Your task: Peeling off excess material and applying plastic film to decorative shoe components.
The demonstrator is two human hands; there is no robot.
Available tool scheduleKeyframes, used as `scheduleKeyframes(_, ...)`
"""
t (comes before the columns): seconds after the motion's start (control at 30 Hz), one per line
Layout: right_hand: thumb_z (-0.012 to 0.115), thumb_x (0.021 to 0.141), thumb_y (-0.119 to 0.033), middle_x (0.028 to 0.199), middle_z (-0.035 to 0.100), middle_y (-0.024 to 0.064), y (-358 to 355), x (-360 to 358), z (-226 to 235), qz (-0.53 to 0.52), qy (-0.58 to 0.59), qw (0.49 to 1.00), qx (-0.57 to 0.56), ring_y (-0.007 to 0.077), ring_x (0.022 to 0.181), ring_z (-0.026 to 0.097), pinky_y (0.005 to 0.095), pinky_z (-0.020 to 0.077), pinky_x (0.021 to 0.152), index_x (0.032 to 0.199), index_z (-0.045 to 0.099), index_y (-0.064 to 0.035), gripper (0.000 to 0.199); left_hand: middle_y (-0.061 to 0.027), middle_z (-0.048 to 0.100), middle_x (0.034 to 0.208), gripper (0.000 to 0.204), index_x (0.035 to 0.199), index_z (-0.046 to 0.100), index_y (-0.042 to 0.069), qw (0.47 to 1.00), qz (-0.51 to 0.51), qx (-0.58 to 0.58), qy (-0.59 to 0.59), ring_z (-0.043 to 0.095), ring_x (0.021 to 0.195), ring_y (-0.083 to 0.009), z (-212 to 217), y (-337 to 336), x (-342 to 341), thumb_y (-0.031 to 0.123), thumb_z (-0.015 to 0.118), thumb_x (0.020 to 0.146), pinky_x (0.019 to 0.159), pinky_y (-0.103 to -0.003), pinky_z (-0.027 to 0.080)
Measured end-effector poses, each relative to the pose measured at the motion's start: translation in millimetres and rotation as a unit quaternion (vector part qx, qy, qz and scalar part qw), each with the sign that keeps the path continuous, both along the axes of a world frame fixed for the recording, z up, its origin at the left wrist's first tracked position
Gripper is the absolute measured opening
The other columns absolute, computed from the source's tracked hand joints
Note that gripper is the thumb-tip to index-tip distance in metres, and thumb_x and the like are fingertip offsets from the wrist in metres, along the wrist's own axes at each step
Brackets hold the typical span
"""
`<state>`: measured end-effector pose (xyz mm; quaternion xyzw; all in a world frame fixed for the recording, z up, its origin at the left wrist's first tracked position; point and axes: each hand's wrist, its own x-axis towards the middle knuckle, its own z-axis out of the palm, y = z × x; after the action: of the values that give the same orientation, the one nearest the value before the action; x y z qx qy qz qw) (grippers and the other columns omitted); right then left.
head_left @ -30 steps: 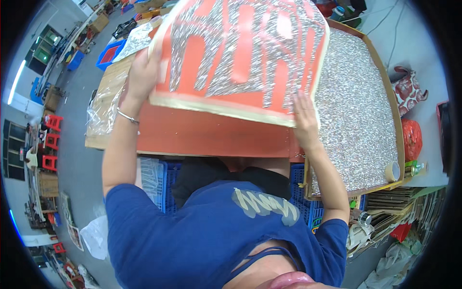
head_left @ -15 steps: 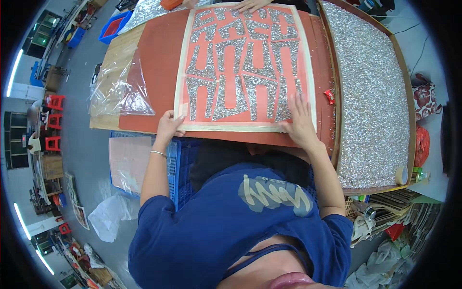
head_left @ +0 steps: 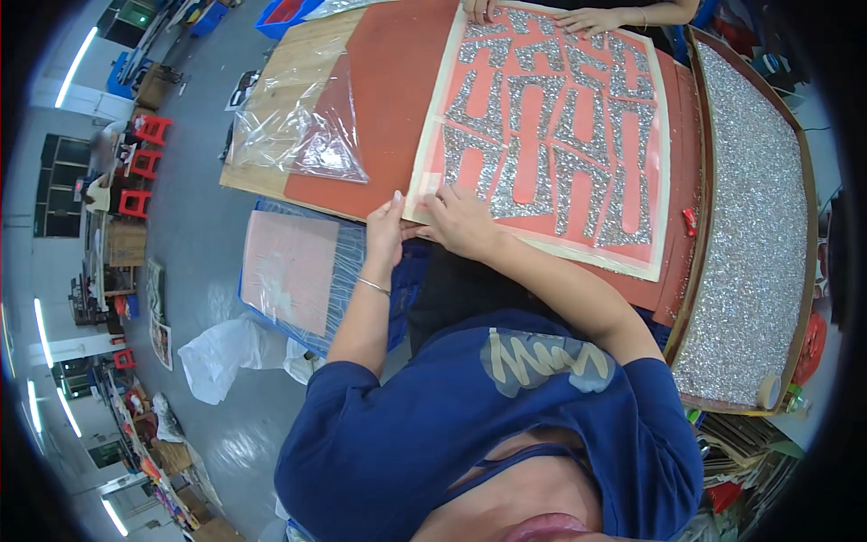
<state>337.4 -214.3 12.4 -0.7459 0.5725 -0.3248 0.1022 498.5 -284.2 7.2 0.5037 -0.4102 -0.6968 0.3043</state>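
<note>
A large cream-edged sheet (head_left: 551, 117) with silver glitter shapes on red lies flat on a red mat (head_left: 379, 99) on the table. My left hand (head_left: 386, 230) pinches the sheet's near left corner at the table edge. My right hand (head_left: 461, 221) presses on the sheet just beside it, fingers touching the same corner. Another person's hands (head_left: 587, 16) rest on the sheet's far edge.
A wooden tray full of silver glitter (head_left: 750, 226) stands to the right, a tape roll (head_left: 769, 391) at its near corner. Crumpled clear plastic (head_left: 298, 126) lies on the table's left. A blue crate with a pink sheet (head_left: 298, 271) sits on the floor at left.
The sheet, held up tilted a second ago, now lies flat on the mat. Both my hands have gathered at its near left corner; my right hand slid leftward.
</note>
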Motion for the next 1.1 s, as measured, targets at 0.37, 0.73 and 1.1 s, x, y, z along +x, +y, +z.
scheduleKeyframes(0.37, 0.058, 0.082, -0.014, 0.081, 0.057, 0.0150, -26.3, 14.3, -28.8, -0.036, -0.151, 0.987, 0.046, 0.0313, 0.078, 0.059, 0.0421, 0.0483, 0.071, 0.095, 0.058, 0.0007, 0.019, -0.0157, 0.065, 0.094, 0.056, 0.114, 0.056, -0.007, 0.998, -0.051, -0.023, -0.021, 0.067, 0.079, -0.0186, 21.5, 12.3, -12.2, 0.045, 0.045, 0.098, 0.069, -0.030, 0.055)
scheduleKeyframes(0.73, 0.042, 0.095, -0.016, 0.085, 0.056, 0.0188, -21.4, 12.2, -22.3, -0.200, -0.367, 0.907, 0.046, 0.0315, 0.073, 0.060, 0.0428, 0.0482, 0.066, 0.096, 0.052, 0.0021, 0.021, -0.0157, 0.065, 0.098, 0.020, 0.087, 0.059, -0.002, 0.874, -0.070, -0.423, -0.227, 0.063, 0.093, -0.0303, -8.3, 5.6, -11.0, 0.017, 0.059, 0.092, 0.082, -0.037, 0.051)
scheduleKeyframes(1.1, 0.043, 0.092, -0.009, 0.096, 0.059, 0.0151, -30.7, -273.0, -41.8, -0.383, -0.751, 0.535, -0.051, 0.0258, 0.081, 0.060, 0.0406, 0.0513, 0.071, 0.104, 0.054, 0.0055, 0.022, -0.0182, 0.051, 0.127, 0.016, 0.093, 0.059, 0.002, 0.762, -0.089, -0.549, -0.330, 0.041, 0.124, -0.0362, -40.5, -5.0, 12.2, 0.016, 0.062, 0.087, 0.105, -0.048, 0.030)
